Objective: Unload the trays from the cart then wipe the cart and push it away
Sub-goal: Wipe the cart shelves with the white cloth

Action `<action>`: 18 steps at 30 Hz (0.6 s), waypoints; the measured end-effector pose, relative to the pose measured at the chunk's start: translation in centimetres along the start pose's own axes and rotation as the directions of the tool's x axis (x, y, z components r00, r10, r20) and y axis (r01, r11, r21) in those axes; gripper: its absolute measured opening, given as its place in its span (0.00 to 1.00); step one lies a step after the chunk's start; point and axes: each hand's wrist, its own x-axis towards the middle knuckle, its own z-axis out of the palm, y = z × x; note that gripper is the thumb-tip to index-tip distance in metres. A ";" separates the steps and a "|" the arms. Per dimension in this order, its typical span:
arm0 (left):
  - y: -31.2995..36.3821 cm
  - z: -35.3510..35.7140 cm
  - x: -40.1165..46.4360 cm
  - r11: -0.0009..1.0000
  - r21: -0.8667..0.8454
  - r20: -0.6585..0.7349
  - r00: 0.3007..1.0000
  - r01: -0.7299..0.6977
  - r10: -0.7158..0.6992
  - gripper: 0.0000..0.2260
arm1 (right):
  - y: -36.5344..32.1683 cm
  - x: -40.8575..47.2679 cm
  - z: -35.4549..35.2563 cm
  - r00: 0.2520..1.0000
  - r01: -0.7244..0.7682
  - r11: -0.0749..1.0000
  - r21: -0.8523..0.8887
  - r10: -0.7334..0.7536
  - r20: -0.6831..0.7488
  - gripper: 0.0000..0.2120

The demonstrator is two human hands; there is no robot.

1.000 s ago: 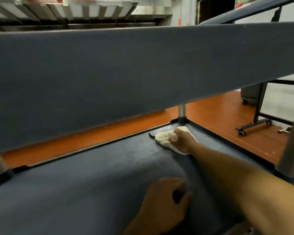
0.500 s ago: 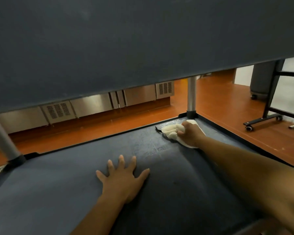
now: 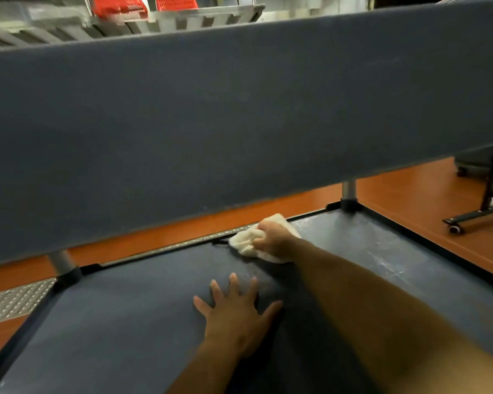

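Cart cleaning, lower shelf (image 3: 125,322): my right hand (image 3: 273,240) is closed around a bunched white cloth (image 3: 246,243) and presses it onto the dark surface near the far edge, not far from the far right corner post (image 3: 349,194). My left hand (image 3: 236,317) lies flat and open on the shelf, fingers spread, holding nothing and bracing me as I lean in.

Risks from here, as I judge them: the cart sits on an orange floor (image 3: 424,200), and my weight on the bracing palm could set it rolling mid-stroke. With the cloth bunched this small, corners by the posts could get missed. The upper shelf (image 3: 239,123) hangs close above, so lifting my head carelessly could mean a knock.

No trays show on the lower shelf. The top of the upper shelf is hidden from this angle, so whether it is cleared I cannot tell. Pale streaks mark the right side of the lower shelf; wet or dry residue, I cannot say. Red crates (image 3: 120,7) on a rack behind are cut off by the frame edge.
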 end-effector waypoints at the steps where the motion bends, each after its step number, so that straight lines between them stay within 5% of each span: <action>1: 0.0 0.2 0.0 1.000 -0.010 -0.016 1.000 -0.011 0.011 0.39 | -2.9 0.1 1.7 0.992 0.114 0.993 -0.007 -0.114 0.048 0.14; 3: -0.2 0.5 -0.1 1.000 -0.005 -0.060 0.998 0.003 -0.004 0.39 | -8.2 0.0 4.4 0.947 0.271 0.963 0.006 -0.268 0.179 0.14; 6: -0.3 0.3 -0.4 0.996 0.023 -0.054 0.995 0.082 -0.081 0.40 | -11.8 -0.6 5.6 0.909 0.205 0.956 0.210 -0.265 0.321 0.16; 9: -1.0 0.0 -0.4 0.995 -0.094 -0.138 0.989 0.035 -0.048 0.36 | -10.1 -0.4 4.6 0.947 0.167 0.972 0.164 -0.205 0.247 0.18; 13: -2.0 -0.9 -0.5 0.962 -0.272 -0.176 0.981 0.028 -0.078 0.40 | -1.6 -0.9 1.4 0.996 0.088 0.989 -0.115 -0.087 0.015 0.15; 15: -3.1 -1.3 -0.5 0.864 -0.504 -0.249 0.959 -0.007 -0.138 0.34 | 3.3 -2.2 -1.1 0.997 -0.049 0.964 -0.263 0.033 -0.063 0.18; 18: -4.4 -1.4 -0.6 0.546 -0.831 -0.314 0.901 -0.107 -0.300 0.23 | 8.1 -5.2 -3.8 0.978 -0.204 0.875 -0.438 0.161 -0.134 0.23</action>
